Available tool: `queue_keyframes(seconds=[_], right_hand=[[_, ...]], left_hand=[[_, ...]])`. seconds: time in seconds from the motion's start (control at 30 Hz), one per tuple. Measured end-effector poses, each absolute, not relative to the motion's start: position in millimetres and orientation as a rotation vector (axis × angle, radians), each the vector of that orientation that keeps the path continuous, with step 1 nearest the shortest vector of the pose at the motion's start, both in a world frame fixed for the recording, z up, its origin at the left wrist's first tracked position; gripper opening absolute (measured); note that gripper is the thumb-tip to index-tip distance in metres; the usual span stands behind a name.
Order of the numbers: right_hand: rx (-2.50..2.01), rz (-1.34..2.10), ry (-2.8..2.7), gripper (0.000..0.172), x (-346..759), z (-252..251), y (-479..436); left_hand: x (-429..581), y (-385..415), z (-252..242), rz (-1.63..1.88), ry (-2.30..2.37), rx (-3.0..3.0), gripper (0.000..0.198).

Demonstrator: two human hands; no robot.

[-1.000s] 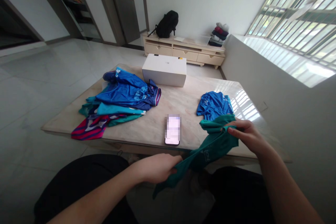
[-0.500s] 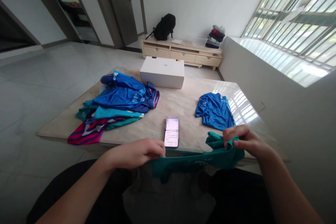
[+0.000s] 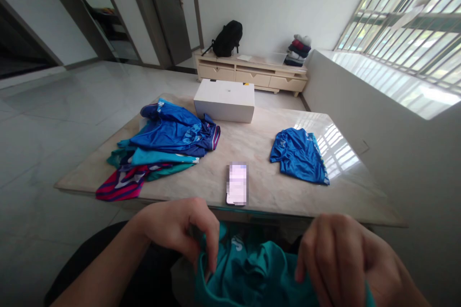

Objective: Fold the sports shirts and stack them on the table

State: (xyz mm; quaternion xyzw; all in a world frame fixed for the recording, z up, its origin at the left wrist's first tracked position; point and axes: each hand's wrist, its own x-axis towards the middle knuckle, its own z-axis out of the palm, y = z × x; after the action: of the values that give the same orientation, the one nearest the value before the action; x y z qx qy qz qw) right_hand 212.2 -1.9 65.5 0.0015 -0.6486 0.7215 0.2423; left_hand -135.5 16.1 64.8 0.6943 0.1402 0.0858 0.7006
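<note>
A teal garment (image 3: 248,268) with a small white print hangs between my hands, below the front edge of the table. My left hand (image 3: 185,225) pinches its hem-like edge, thumb and fingers on either side of the cloth. On the other side my right hand (image 3: 340,252) is closed over the fabric, knuckles up; its fingertips are partly hidden. Whether the garment is a shirt or shorts, I cannot tell. Beyond my right hand lies a folded blue garment (image 3: 298,156). A phone (image 3: 237,184) with a lit screen rests at the table's front edge.
On the left of the marble table (image 3: 252,146) is a loose pile of blue, teal and pink-striped sportswear (image 3: 169,129). A white box (image 3: 224,100) stands at the back. Behind it, a low cabinet (image 3: 252,76) bears a black backpack (image 3: 228,38) and stacked clothes (image 3: 298,50).
Both hands have come down and nearer to me with the teal garment, which was stretched level along the table edge. Its cloth now sags in folds. The view has shifted slightly.
</note>
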Motion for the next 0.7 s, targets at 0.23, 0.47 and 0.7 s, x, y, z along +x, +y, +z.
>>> queue_keyframes(seconds=[0.23, 0.47, 0.7], right_hand=[[-0.460, 1.746, -1.925, 0.021, 189, 41, 11], [-0.406, 1.801, -1.983, 0.026, 175, 28, 3], [-0.413, 1.808, -1.887, 0.025, 219, 26, 26]], left_hand=[[-101, 17, 45, 0.429, 0.668, 1.600, 0.014], [-98, 8, 38, 0.281, 0.383, 1.697, 0.021], [-157, 29, 52, 0.247, 0.424, 1.718, 0.015]])
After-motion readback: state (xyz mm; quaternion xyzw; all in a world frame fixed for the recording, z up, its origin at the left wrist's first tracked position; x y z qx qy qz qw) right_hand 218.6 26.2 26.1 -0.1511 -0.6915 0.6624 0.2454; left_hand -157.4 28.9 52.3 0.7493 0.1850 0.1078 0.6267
